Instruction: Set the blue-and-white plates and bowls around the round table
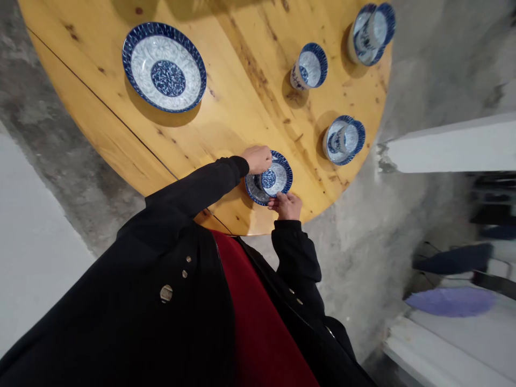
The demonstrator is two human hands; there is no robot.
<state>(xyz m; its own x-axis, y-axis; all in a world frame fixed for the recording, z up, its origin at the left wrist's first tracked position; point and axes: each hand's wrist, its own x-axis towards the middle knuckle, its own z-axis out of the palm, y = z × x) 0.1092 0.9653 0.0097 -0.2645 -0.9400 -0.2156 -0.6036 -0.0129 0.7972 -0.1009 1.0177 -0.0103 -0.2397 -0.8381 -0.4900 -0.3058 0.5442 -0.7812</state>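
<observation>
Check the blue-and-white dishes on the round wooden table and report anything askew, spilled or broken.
Nothing looks spilled or broken. One oddity: a lone blue-and-white cup stands directly on the round wooden table with no saucer, while the other cups sit in saucers. Both the left hand and the right hand touch the nearest cup and saucer.

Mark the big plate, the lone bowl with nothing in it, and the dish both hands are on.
big plate (164,66): head view, its centre.
lone bowl (310,66): head view, its inside.
dish (269,179): head view, inner cup's blue bottom.
</observation>
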